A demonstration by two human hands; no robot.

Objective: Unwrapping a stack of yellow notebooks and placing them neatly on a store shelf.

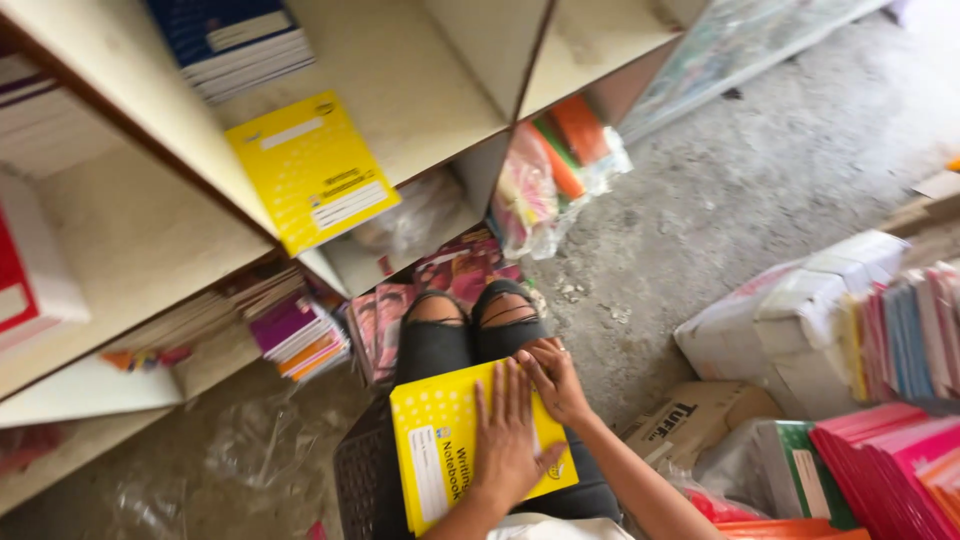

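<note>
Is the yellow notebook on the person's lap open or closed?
Closed: the yellow notebook lies flat, front cover up, with the left hand spread on it and the right hand at its top edge.

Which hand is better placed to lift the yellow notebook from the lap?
Probably the right hand: its fingers curl at the yellow paper notebook's far edge, while the left hand lies flat on the cover.

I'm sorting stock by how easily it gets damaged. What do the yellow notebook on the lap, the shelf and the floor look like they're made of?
Yellow notebook: thin paper with a card cover, it seems; lies flat under the left hand and right hand, faint sheen.
Shelf: pale painted or laminated board, probably wood; scuffed, with dark edges.
Floor: rough grey concrete, with grit and loose crumbs.
</note>
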